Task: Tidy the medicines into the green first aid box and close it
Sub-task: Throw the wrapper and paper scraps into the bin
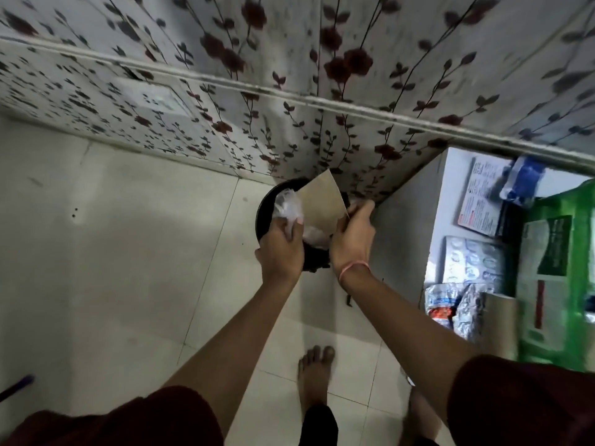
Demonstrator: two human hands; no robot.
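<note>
I stand over a black round bin on the floor by the flowered wall. My left hand is shut on a crumpled clear plastic wrapper above the bin. My right hand grips a brown paper envelope that tilts over the bin's mouth. The green first aid box sits open at the right on a white table. Beside it lie medicines: a silver blister strip, foil packets and a printed leaflet.
A blue-and-clear plastic pack lies at the table's far edge. The table's white side panel stands just right of the bin. My bare foot is on the pale tiled floor. A purple object lies at the far left.
</note>
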